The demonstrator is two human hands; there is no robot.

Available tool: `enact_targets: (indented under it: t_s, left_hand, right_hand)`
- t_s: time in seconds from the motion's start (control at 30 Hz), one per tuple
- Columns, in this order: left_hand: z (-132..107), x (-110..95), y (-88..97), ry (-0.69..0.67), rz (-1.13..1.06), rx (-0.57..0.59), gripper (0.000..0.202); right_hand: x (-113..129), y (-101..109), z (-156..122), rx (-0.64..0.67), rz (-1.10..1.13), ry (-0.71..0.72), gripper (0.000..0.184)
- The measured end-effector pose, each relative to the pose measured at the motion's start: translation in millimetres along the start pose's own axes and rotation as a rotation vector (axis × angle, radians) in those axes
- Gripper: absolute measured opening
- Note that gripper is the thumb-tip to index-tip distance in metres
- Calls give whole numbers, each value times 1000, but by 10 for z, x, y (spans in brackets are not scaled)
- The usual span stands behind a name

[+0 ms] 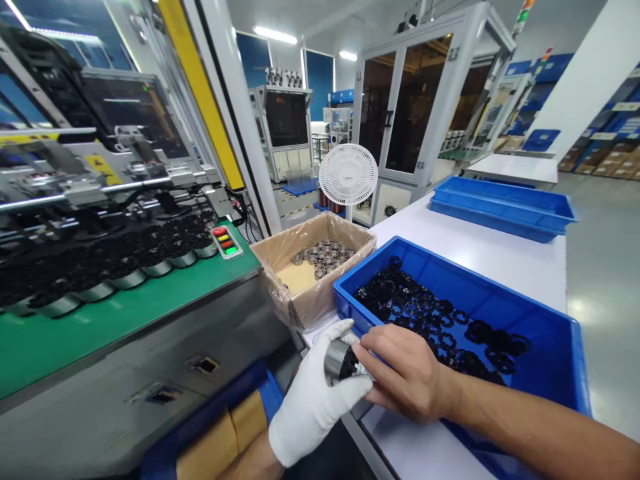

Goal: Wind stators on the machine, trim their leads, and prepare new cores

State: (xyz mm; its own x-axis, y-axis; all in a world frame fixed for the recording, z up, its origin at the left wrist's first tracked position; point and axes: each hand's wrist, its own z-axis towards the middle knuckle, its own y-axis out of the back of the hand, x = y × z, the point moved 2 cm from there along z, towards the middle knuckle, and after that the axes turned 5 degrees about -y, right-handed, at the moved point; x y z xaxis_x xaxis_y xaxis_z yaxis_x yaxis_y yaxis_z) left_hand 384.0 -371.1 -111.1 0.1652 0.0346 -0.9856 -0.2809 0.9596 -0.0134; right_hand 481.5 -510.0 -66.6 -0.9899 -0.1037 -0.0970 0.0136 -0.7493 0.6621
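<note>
My left hand [313, 400], in a white glove, grips a small grey metal cylinder [340, 361] with a black part on its end. My bare right hand [405, 377] presses its fingertips onto that black end, closed around it. Both hands hover at the near left corner of a blue bin [545, 347] that holds several black plastic rings [435, 320]. Just left of the bin stands a lined cardboard box [305, 307] with several metal cylinders [325, 257] in it.
A green machine deck [125, 313] on the left carries rows of black-topped cylinders [100, 267] and a button panel [227, 241]. Stacked blue trays [500, 208] and a white fan [348, 175] stand at the white table's [490, 253] far end. Below lies another blue bin [220, 427].
</note>
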Motion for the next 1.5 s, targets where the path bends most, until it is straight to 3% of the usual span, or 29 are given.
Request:
enact_targets:
  t_s: [0.23,0.53,0.6,0.73,0.87,0.97,1.03,1.13,1.23,1.33,1.4,1.5]
  left_hand:
    - [30,-42,57,-19,212,-85,63]
    - [191,438,229,-55,234,-123,54]
    - [253,492,172,-77,281,-125,53]
    - [409,734,-57,-99,552,-52,54]
    - [448,915,-222,-38,552,40,48]
    - [393,752,-216,-34,491,59,53]
    - [350,578,-162,1,338,72,47]
    - [279,367,-51,62,79,30,44]
    - [171,258,8,44,-33,23,60]
    - [44,210,4,62,3,-19,77]
    - [-14,169,-11,52,58,-44,66]
    - [-32,61,-14,-97,57,14,44]
  right_hand:
    - [-12,-47,20,34,-7,-61,43]
    - [-136,-153,-2,113,-90,-102,49]
    - [-329,-142,-17,208,-52,-251,52]
    - [-925,-97,-163,385,-145,-783,39]
    - [-1347,-208,-479,554,-236,-1016,23]
    - [-1447,-400,-746,693,-206,-1094,27]
    - [-1453,-525,-883,734,-176,-1124,31]
    - [-1442,-670,-1003,735,-131,-1150,35]
    - [-1442,-752,-1044,710,-120,-1186,34]
    - [-1465,-740,-1030,687,-145,-1219,30]
    - [-1495,-668,-977,661,-170,-1218,28]
    - [-1502,-484,-788,558,-211,-1169,21]
